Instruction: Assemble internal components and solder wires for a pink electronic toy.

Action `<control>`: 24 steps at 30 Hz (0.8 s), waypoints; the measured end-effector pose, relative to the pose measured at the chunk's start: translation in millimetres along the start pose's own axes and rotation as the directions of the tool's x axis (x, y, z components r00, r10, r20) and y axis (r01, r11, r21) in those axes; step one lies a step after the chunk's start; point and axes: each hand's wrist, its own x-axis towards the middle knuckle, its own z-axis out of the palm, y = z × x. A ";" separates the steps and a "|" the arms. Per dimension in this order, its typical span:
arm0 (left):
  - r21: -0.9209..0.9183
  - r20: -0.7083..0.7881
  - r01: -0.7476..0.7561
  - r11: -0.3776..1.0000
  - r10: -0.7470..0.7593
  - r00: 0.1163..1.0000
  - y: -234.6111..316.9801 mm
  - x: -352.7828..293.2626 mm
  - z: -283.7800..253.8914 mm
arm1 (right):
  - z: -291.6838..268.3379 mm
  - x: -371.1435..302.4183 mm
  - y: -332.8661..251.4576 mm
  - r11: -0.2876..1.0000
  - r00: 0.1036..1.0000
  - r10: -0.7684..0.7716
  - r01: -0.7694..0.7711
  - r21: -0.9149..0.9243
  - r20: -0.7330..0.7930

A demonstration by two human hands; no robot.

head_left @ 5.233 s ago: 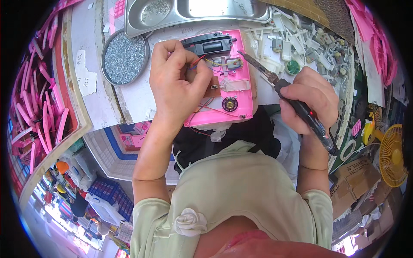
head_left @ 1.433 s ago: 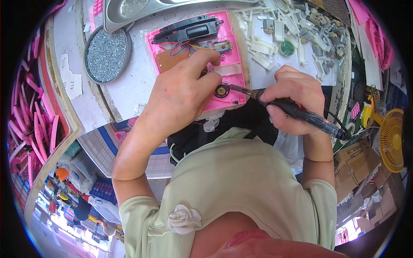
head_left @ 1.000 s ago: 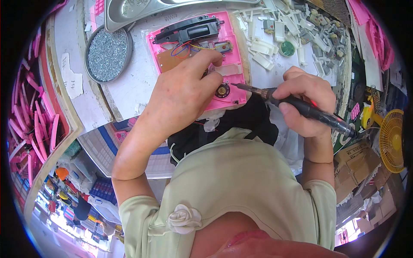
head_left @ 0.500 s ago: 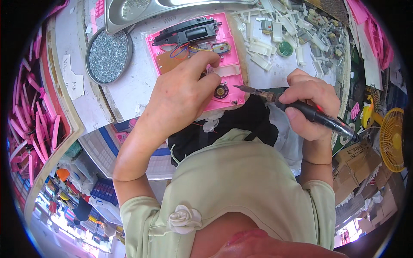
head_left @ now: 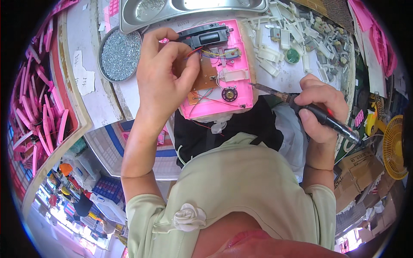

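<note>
A pink plastic casing (head_left: 234,92) lies open on the white table, with a black module (head_left: 205,36) along its top, coloured wires (head_left: 211,53), a brown circuit board (head_left: 208,77) and a small round speaker (head_left: 229,93) inside. My left hand (head_left: 165,73) rests on the casing's left side, fingers pinching at the wires near the black module. My right hand (head_left: 322,112) grips a black soldering iron (head_left: 301,105), its metal tip pointing left, just off the casing's right edge.
A round tin of small screws (head_left: 119,53) sits left of the casing, a steel tray (head_left: 193,10) behind it. Several white plastic parts (head_left: 292,38) are heaped at the right. Pink parts (head_left: 38,107) fill a bin at far left. A yellow fan (head_left: 395,146) stands at right.
My left hand moved from the speaker area up to the wires by the black module. The soldering iron drew back right, away from the speaker, and now sits off the casing's edge.
</note>
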 end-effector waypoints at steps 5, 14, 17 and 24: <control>0.015 -0.027 -0.087 0.996 0.088 0.996 -4.4 -0.2 4.0 | -12.8 -14.0 -7.4 0.997 0.993 0.078 -0.078 0.002 -0.086; -0.074 0.168 -0.193 0.978 0.203 0.965 22.0 -23.7 -9.2 | -127.3 -126.9 -29.3 0.963 0.583 0.269 -0.132 0.237 -0.766; -0.013 0.276 -0.363 0.932 0.352 0.894 30.6 -18.2 -4.0 | -190.3 -217.8 -51.3 0.977 0.422 0.212 -0.086 0.194 -0.882; 0.082 0.305 -0.427 0.901 0.385 0.871 22.1 -25.6 10.5 | -181.9 -221.2 -99.8 0.929 0.032 -0.233 -0.288 -0.232 -0.972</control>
